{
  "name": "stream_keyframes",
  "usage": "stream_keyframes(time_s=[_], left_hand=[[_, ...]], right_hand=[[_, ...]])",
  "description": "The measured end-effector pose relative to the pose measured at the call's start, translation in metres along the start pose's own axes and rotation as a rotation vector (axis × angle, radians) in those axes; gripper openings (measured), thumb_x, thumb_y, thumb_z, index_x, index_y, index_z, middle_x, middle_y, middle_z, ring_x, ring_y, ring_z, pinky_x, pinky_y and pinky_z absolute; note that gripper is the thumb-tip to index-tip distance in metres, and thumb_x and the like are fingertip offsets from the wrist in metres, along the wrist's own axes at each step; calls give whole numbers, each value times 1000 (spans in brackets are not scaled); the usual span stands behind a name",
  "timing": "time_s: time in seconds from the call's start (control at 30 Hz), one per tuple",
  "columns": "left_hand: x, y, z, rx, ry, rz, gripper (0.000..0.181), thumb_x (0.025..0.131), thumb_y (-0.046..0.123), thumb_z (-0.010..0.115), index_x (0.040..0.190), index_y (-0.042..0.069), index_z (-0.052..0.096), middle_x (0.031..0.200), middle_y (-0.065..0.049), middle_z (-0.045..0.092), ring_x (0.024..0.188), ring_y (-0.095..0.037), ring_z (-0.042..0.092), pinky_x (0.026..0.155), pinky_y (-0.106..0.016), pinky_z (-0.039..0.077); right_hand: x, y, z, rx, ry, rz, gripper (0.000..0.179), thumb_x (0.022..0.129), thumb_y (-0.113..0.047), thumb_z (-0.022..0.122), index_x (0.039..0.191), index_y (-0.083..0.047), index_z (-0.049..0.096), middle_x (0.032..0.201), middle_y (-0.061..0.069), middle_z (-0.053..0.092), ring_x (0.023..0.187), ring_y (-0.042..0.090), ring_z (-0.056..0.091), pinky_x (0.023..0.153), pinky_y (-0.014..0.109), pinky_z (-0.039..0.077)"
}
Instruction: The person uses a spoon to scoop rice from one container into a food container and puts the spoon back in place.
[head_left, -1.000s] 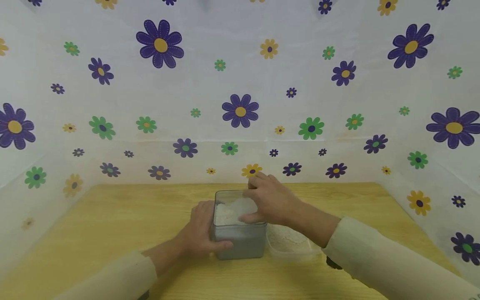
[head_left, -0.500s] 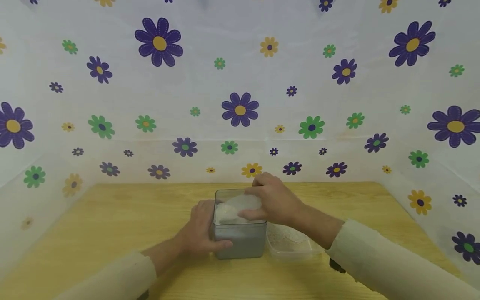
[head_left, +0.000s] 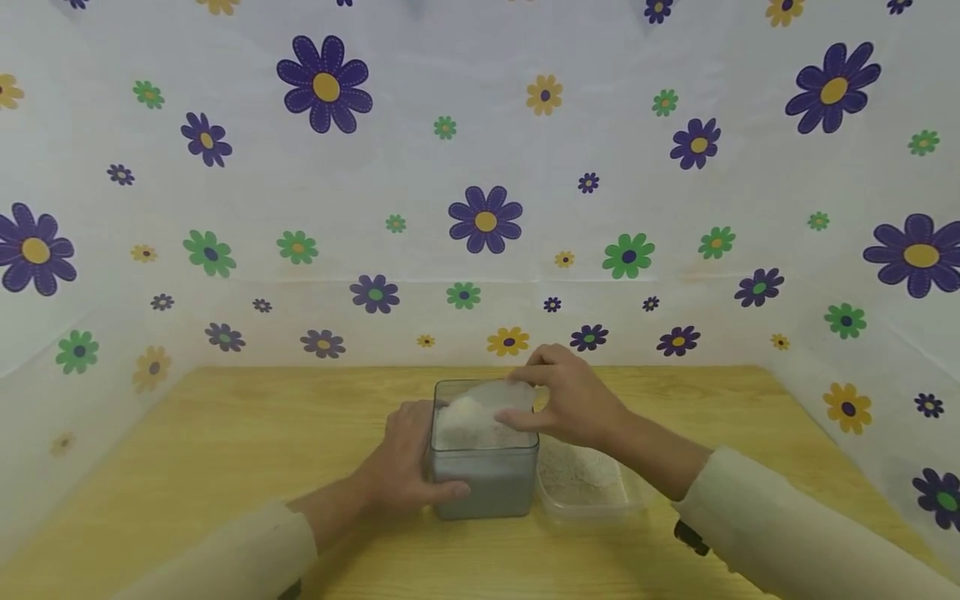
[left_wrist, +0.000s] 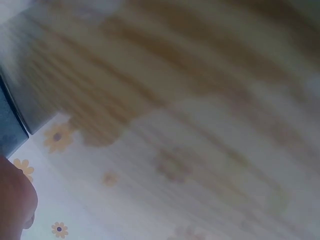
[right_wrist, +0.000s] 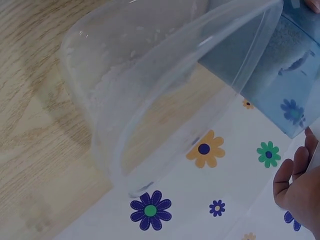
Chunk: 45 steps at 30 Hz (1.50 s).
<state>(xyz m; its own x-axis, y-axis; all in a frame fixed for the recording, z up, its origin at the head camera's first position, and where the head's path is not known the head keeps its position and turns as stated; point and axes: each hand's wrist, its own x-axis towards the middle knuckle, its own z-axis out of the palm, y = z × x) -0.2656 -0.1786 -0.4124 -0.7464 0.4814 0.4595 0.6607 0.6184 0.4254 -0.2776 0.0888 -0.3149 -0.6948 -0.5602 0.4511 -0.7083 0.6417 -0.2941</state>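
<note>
A square blue-grey see-through container [head_left: 483, 483] of white rice [head_left: 461, 423] stands mid-table in the head view. My left hand [head_left: 401, 462] holds its left side, thumb across the front and fingers toward the back. Over the open top, my right hand [head_left: 573, 400] pinches a thin, translucent scoop-like piece [head_left: 491, 393] between thumb and fingers. White rice is heaped against that piece, just inside the rim. Its lower edge is hidden in the rice. Only a bit of the left hand [left_wrist: 15, 202] enters the left wrist view. Curled fingers of the right hand [right_wrist: 300, 185] show in the right wrist view.
Close on the container's right stands a low clear plastic tub [head_left: 592, 507] with rice grains, partly under my right forearm. Its rim [right_wrist: 200, 37] looms large in the right wrist view. A flower-printed white sheet [head_left: 405, 175] encloses the wooden table [head_left: 285, 425] at back and sides.
My right hand has drawn to the right above the container, with the translucent piece. More of the piece and a higher rice mound show now. The left hand keeps its hold.
</note>
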Motion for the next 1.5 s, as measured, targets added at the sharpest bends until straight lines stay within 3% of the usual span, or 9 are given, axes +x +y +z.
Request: stream_keyframes(time_s=[0.23,0.7,1.03,1.3,1.5], left_hand=[[-1,0,-2,0,14,14,85,73,58,75,138,14,41,127,-2,52,116,-19,42,100,-54,29],[-2,-1,-1,-10,13,7,85,72,56,76,136,13,42,128,-3,52,116,-20,41,101,-54,27],[-3,0,-2,9,5,-3,87,73,58,75,137,10,41,129,-4,50,118,-22,40,101,-55,27],[-2,-1,1,0,-8,-8,85,73,59,76,136,14,41,128,-2,50,118,-20,40,101,-53,26],[-1,1,0,2,-7,-20,85,73,60,76,136,14,41,127,-2,50,117,-20,40,102,-54,25]], right_hand=[[0,6,-9,72,77,-20,38,81,-37,81,103,-7,77,87,0,58,78,13,48,67,27,43],[-12,23,-34,22,182,-25,37,78,-34,84,103,-8,78,87,-1,60,82,12,53,67,28,45],[-33,38,-55,-53,216,-1,34,77,-30,85,104,-10,77,88,-3,59,81,10,51,65,27,43],[-58,56,-60,-85,271,-54,32,70,-22,87,99,-11,78,84,-7,58,78,5,48,62,25,42],[-76,67,-61,-90,244,-66,35,69,-22,88,100,-10,77,87,-8,57,80,6,47,64,26,43]])
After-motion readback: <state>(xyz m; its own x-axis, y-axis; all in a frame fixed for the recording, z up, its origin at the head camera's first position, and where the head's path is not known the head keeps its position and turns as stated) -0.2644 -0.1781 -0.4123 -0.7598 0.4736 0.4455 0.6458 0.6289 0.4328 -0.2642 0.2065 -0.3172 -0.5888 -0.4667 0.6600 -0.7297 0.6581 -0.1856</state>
